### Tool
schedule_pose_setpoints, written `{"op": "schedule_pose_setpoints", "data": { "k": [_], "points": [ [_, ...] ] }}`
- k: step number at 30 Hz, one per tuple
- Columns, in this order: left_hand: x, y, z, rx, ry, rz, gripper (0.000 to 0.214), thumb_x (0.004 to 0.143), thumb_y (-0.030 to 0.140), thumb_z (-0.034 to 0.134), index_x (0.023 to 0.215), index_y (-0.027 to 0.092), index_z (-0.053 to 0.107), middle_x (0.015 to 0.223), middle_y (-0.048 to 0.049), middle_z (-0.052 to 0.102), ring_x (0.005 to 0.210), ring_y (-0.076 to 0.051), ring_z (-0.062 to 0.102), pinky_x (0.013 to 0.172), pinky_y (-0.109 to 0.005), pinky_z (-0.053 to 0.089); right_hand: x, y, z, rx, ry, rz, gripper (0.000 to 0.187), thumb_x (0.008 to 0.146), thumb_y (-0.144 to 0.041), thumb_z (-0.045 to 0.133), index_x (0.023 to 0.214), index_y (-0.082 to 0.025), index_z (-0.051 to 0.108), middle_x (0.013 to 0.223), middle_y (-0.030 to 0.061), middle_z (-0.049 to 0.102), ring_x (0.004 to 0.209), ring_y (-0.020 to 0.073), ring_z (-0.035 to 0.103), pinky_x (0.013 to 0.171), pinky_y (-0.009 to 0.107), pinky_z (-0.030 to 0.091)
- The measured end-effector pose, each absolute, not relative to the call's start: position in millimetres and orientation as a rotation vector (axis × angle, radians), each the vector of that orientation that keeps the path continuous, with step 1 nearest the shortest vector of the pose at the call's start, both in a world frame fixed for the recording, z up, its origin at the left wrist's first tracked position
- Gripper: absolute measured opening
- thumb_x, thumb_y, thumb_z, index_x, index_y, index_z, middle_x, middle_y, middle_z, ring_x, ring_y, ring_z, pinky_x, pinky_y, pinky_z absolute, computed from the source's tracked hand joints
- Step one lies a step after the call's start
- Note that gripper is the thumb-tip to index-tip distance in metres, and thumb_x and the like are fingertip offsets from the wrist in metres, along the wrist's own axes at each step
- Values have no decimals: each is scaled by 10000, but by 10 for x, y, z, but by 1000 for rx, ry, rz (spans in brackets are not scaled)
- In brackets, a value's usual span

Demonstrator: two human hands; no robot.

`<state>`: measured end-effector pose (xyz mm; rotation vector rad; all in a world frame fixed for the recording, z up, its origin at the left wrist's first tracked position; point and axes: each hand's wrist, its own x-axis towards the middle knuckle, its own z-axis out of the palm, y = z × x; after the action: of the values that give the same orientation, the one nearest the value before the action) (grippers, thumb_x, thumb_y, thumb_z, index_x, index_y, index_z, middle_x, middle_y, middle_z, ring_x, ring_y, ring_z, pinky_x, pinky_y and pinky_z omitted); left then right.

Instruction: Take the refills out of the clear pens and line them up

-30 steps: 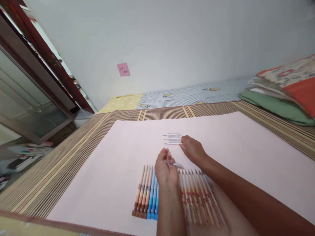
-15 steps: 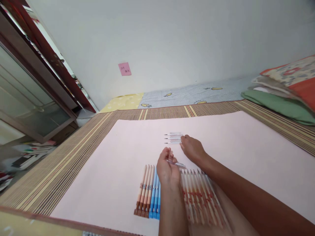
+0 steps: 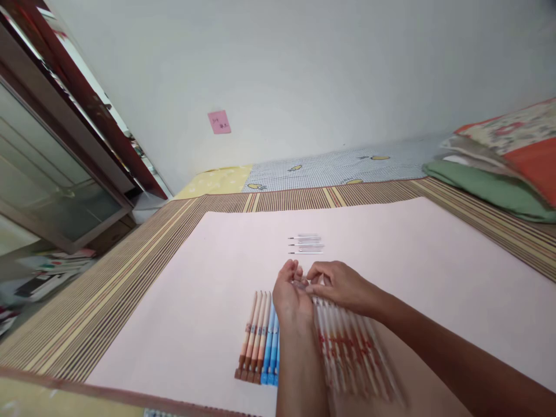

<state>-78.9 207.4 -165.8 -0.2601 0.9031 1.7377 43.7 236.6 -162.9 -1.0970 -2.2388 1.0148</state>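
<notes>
My left hand (image 3: 293,292) is palm up above the pens, its fingers curled around thin, clear pen refills (image 3: 300,284). My right hand (image 3: 332,284) meets it from the right, thumb and fingers pinching at the refills' end; the exact grip is partly hidden. Beyond both hands, several slim white refills (image 3: 306,244) with dark tips lie in a short row, tips to the left. Below, brown-and-cream pens (image 3: 253,336) and blue pens (image 3: 270,341) stand side by side. Clear pens with red-brown patterns (image 3: 347,341) fan out under my right forearm, slightly blurred.
A large pale pink sheet (image 3: 174,301) lies on a striped mat (image 3: 130,278). Folded cloths and a green pillow (image 3: 486,188) are piled at the far right. A pink note (image 3: 219,122) is on the wall; a glass-paned door (image 3: 56,162) stands at left.
My right hand has left the row of white refills and moved down to my left palm. The row stays on the sheet. My left hand has barely moved.
</notes>
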Motion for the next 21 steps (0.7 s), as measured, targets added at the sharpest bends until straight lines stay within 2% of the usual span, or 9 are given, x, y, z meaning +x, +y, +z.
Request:
{"op": "schedule_pose_setpoints", "data": {
  "k": [5,8,12,16,21],
  "points": [
    [-748,2066,-1665,-190,859,1724,221,787,-49,494,859,112,628,924,-94,657,632,-90,588,581,-196,514,477,2256,-1648,-1044,-2170,1092,109,858,-302,614,881,-209,666,804,-6,709,711,155,621,640,243,417],
    [-720,2067,-1635,-179,818,1719,167,819,4,531,851,119,648,934,-101,669,679,-110,617,634,-218,548,479,2247,-1677,-1080,-2208,963,121,870,-313,601,840,-207,653,796,-3,703,698,155,607,624,246,391],
    [-742,2057,-1590,-212,855,1770,120,862,84,562,825,126,668,991,-120,666,844,-131,665,753,-197,552,496,2311,-1719,-1209,-2313,747,121,875,-238,579,764,-201,610,744,-6,673,651,144,568,591,244,339],
    [-800,2027,-1569,-239,997,1842,153,871,115,541,864,177,680,1084,-91,658,960,-127,659,770,-190,534,515,2549,-1829,-1426,-2393,391,104,895,-163,554,821,-185,623,846,38,684,696,154,577,610,259,327],
    [-816,2022,-1577,-300,999,1786,129,865,113,550,881,172,664,1077,-65,655,908,-109,655,757,-202,528,442,2845,-1974,-1478,-2518,31,125,929,-144,523,925,-160,647,1028,95,671,859,196,622,679,285,360]
  ]
}}
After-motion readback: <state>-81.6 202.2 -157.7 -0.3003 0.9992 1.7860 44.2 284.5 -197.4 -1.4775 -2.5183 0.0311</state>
